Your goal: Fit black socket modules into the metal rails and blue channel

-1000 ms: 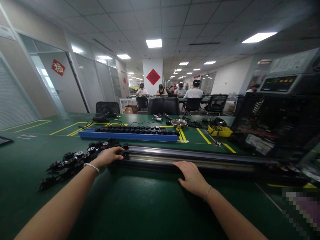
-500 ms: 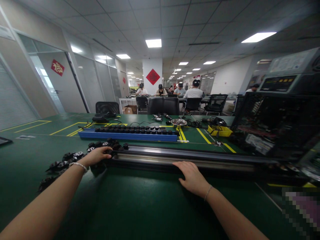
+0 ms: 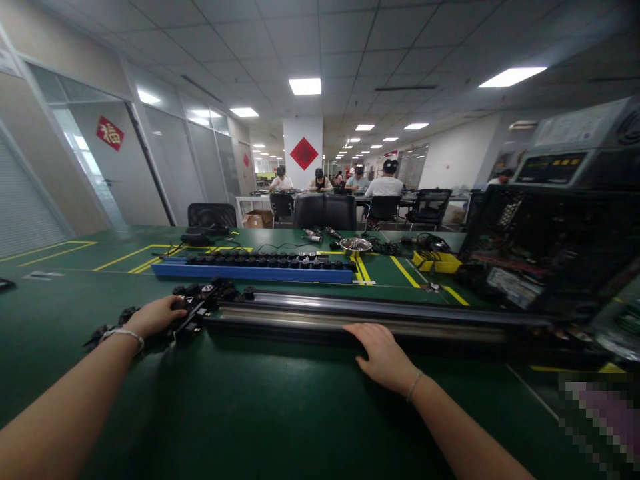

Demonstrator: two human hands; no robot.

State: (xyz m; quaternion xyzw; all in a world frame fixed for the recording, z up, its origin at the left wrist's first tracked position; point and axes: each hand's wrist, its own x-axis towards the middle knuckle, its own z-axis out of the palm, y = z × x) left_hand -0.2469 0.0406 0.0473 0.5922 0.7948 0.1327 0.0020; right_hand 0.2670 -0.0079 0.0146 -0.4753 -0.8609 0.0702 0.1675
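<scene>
Across the green table lies a long black rail (image 3: 295, 325) with a pale metal channel. Its left end meets a cluster of small black parts (image 3: 199, 308). My left hand (image 3: 156, 317) is over that cluster, thumb and fingers closed on a small black part whose kind I cannot make out. Toward the middle of the near rail, my right hand (image 3: 385, 353) rests open, fingertips on its edge and thumb apart. Just behind runs a second rail (image 3: 330, 303), also with a shiny channel.
Behind the rails stands a blue tray (image 3: 250, 271) with rows of black parts. Farther back are a metal bowl (image 3: 356, 246), a yellow bin (image 3: 437, 262) and cables. An open computer case (image 3: 545, 247) rises at the right. Several people sit at a far table.
My left hand has left the near rail's left end and moved left and slightly down onto the black parts. My right hand has stayed on the rail. The view has shifted slightly.
</scene>
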